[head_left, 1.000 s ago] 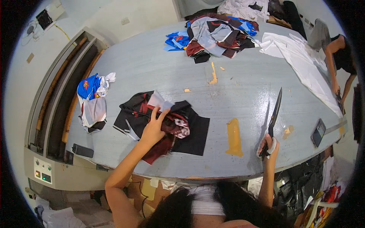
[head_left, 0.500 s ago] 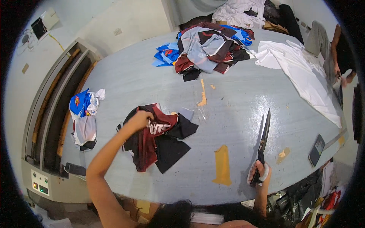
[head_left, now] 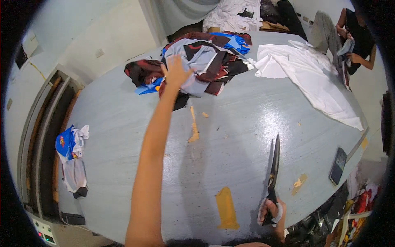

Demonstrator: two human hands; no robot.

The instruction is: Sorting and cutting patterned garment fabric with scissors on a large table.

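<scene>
My left hand (head_left: 177,74) is stretched far across the table (head_left: 135,136), fingers apart, over a heap of cut fabric in grey, maroon, black and blue (head_left: 201,61). Just left of it lies a bunched black-and-maroon fabric piece (head_left: 144,71), on the heap's near-left edge. Whether the hand touches the heap is hard to tell. Down at the near right, my right hand (head_left: 271,212), with a white wrap on it, grips large black scissors (head_left: 274,168) by the handles. Their blades point away from me.
A blue, white and grey fabric bundle (head_left: 73,158) lies at the left beside a long grey machine (head_left: 41,140). White cloth (head_left: 304,78) spreads over the far right. A phone (head_left: 338,166) rests by the right edge. Yellow tape (head_left: 227,210) marks the tabletop. Another person (head_left: 360,41) stands at the far right.
My left hand has moved up and away from me, carrying the black-and-maroon fabric from mid-table to the heap, and has let go. The right hand still holds the scissors. The view has shifted.
</scene>
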